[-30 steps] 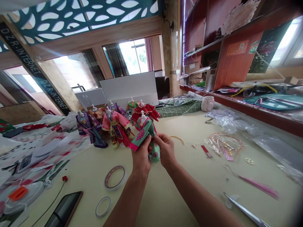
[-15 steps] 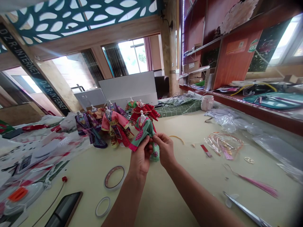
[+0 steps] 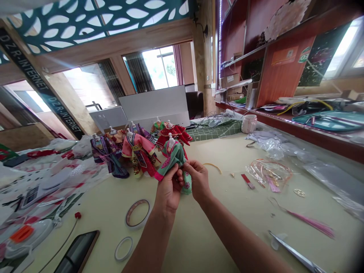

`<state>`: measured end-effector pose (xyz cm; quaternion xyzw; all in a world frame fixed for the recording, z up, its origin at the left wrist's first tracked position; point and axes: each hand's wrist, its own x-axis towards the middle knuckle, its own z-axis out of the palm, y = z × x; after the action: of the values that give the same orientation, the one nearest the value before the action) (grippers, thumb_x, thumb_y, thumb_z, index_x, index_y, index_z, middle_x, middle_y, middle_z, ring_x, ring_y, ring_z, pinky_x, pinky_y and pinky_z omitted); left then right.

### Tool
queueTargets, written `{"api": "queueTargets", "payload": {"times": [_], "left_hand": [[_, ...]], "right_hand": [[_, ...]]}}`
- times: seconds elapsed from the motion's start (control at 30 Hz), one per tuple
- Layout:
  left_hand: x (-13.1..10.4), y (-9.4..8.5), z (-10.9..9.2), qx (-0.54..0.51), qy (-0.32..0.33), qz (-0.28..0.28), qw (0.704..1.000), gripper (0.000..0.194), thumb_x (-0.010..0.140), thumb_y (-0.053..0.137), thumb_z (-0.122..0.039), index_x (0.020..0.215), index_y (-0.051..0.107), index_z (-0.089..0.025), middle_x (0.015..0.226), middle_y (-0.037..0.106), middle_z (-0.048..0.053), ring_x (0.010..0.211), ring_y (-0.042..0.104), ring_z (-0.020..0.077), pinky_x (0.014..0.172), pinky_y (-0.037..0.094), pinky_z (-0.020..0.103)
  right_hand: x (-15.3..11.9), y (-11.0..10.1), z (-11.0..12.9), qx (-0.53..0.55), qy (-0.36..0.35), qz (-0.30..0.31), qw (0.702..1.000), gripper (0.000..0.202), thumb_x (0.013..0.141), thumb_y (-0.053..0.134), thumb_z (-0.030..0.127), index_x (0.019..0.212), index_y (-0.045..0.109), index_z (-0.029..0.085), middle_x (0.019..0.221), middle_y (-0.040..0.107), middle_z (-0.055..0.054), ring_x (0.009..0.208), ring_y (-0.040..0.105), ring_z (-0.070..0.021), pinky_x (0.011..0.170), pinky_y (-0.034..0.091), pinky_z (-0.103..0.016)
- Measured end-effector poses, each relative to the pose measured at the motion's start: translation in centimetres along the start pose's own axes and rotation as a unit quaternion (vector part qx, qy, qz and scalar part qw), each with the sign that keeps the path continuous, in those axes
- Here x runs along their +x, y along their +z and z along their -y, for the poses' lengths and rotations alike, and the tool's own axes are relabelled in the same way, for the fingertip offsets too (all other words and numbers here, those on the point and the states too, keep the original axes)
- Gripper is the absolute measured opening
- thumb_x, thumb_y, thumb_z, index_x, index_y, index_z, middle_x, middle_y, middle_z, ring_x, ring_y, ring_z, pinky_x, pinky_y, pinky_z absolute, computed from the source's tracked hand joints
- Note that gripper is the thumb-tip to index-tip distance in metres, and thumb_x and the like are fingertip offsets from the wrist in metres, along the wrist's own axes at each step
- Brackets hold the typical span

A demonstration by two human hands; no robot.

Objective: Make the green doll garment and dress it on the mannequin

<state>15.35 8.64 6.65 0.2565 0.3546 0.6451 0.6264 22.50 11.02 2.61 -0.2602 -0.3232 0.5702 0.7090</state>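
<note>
Both hands hold a small doll-like figure in a green robe (image 3: 175, 152) with pink trim and a white head, near the middle of the view. My left hand (image 3: 170, 185) is closed round the lower front of the robe, fingers bent. From the right, my right hand (image 3: 197, 178) pinches the green cloth beside the left fingertips. Below the hands hangs a flowered green part of the garment. Just behind stand several similar dressed figures, one in a pink and red robe (image 3: 138, 146), one in red (image 3: 174, 133), one in purple (image 3: 104, 151).
On the pale table (image 3: 187, 235) lie tape rolls (image 3: 138, 213), a phone (image 3: 77, 252), scissors (image 3: 295, 251), a pink tassel (image 3: 313, 223), a red strip (image 3: 248, 181) and plastic bags (image 3: 273, 146). A jar (image 3: 249, 123) stands at the back right; a scale (image 3: 34, 193) is at the left.
The fingers of my left hand have shifted slightly on the green robe. Otherwise both hands keep nearly the same place and hold.
</note>
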Motion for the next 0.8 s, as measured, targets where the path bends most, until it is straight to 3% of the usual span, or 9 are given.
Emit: {"api": "queueTargets", "payload": {"times": [0.57, 0.8], "left_hand": [[0.57, 0.07, 0.39, 0.055, 0.052, -0.049, 0.996, 0.028, 0.054, 0.079, -0.024, 0.062, 0.055, -0.013, 0.046, 0.052, -0.005, 0.040, 0.041, 0.0025, 0.038, 0.032, 0.012], [0.26, 0.44, -0.12, 0.043, 0.020, -0.016, 0.999, 0.028, 0.055, 0.078, -0.023, 0.062, 0.053, -0.014, 0.045, 0.048, -0.006, 0.040, 0.039, 0.0031, 0.036, 0.028, 0.013]], "right_hand": [[0.07, -0.01, -0.01, -0.003, -0.015, -0.003, 1.000, 0.017, 0.065, 0.071, 0.031, 0.071, 0.065, 0.016, 0.063, 0.062, 0.002, 0.056, 0.053, -0.0093, 0.055, 0.043, -0.023], [0.08, 0.02, -0.07, -0.007, -0.011, 0.004, 1.000, 0.021, 0.067, 0.069, 0.036, 0.071, 0.062, 0.016, 0.059, 0.061, 0.002, 0.050, 0.051, -0.0090, 0.048, 0.042, -0.022]]}}
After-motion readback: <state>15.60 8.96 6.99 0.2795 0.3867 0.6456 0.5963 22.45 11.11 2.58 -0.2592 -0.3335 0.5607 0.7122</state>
